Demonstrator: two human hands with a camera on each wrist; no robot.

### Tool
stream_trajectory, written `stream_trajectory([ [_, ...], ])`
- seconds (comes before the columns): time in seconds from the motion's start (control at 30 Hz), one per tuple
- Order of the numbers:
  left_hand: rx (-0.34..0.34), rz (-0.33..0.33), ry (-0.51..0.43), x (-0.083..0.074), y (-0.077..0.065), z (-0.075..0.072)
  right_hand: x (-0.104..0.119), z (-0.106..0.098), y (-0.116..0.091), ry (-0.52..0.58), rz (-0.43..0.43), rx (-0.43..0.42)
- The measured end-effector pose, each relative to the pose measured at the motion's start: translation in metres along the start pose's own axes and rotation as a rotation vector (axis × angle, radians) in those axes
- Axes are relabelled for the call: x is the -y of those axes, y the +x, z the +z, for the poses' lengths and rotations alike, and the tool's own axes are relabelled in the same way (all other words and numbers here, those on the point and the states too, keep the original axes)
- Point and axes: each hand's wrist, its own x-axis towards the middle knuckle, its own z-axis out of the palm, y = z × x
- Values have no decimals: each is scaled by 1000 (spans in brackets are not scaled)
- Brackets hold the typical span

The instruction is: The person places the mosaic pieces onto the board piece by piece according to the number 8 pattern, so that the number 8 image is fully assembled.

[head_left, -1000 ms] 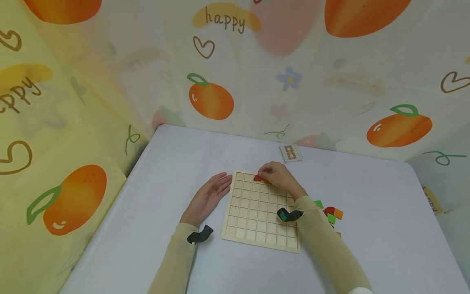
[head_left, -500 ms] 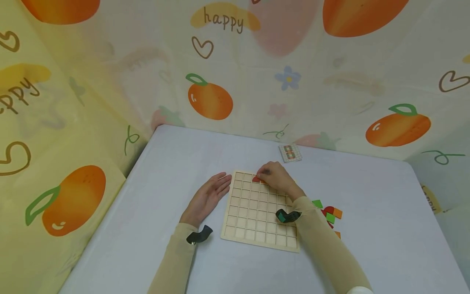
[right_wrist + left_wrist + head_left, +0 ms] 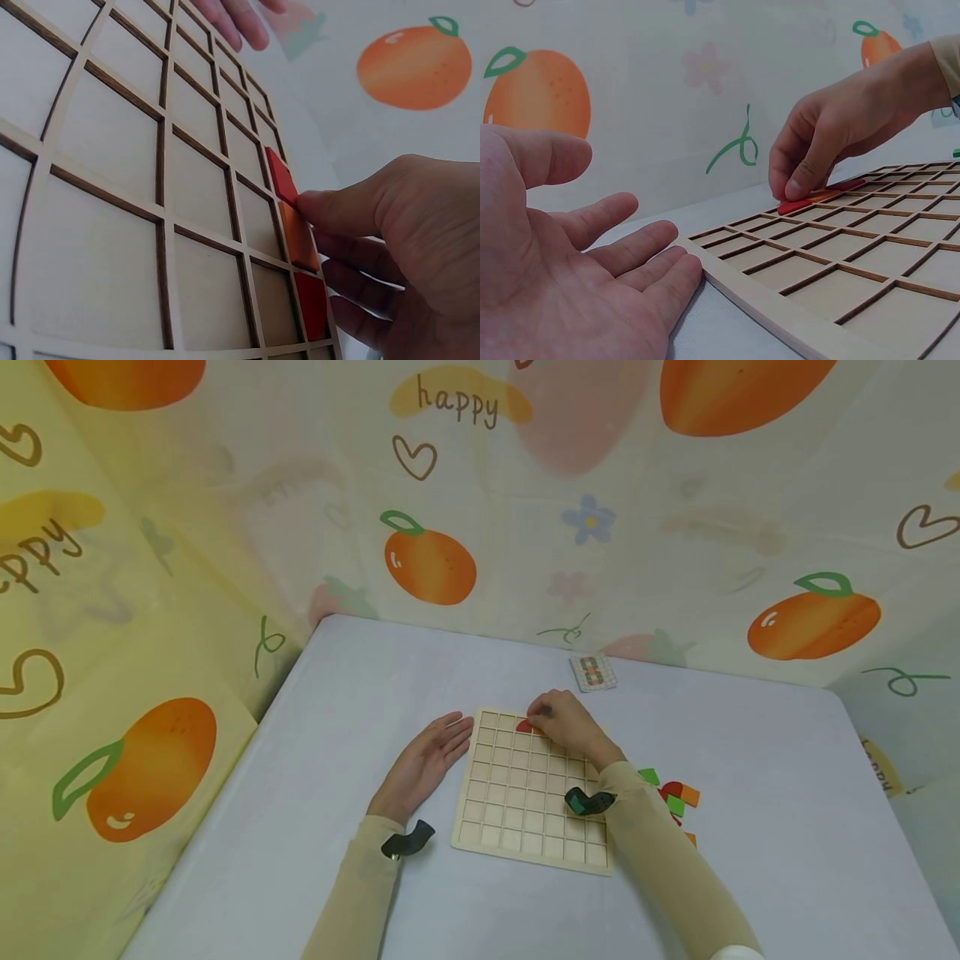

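Barely anything shifts since earlier: the right hand (image 3: 566, 723) pinches a red tile (image 3: 280, 177) by the far edge of the grid board (image 3: 515, 796), seemingly seating it; the left hand (image 3: 422, 762) lies spread alongside.

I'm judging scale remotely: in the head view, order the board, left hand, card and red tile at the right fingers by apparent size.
1. Board
2. Left hand
3. Card
4. Red tile, going by its visible part; the right hand may hide some.
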Motion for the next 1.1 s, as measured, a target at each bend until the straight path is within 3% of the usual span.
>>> stream_trajectory([
  [0.2, 0, -7, 11, 2, 1, 1, -3, -9, -10, 65, 58, -13],
  [0.4, -3, -10, 4, 4, 2, -1, -5, -30, -27, 106, 105, -27],
  [0.77, -4, 2, 17, 3, 1, 3, -10, -74, -78, 69, 7, -132],
  [1.1, -13, 4, 4, 2, 1, 2, -19, -96, -114, 27, 25, -207],
])
